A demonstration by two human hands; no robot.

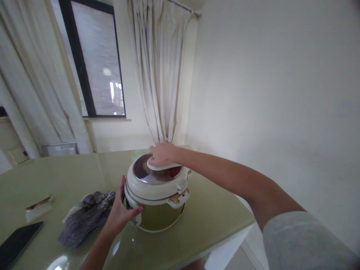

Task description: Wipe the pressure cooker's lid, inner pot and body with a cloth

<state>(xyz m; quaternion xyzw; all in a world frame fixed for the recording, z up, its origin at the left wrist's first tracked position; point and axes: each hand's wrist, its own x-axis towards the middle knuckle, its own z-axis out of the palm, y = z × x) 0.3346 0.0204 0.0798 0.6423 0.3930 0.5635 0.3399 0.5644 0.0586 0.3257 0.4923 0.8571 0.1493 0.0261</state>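
An electric pressure cooker stands upright on the table, its shiny body mirroring the green surface. On top sits its white lid with a dark reddish centre panel. My right hand reaches across and is closed over the pale lid handle. With thumb and fingers spread, my left hand grips the near left side of the cooker around the rim. A worn, brown-stained tab juts out at the front right of the rim. The fingertips of my left hand are partly hidden behind the cooker.
Left of the cooker lies a crumpled grey knitted cloth. Farther left are a small clear packet and a black flat device. The glossy green table has its edge near the right wall. Curtains hang behind.
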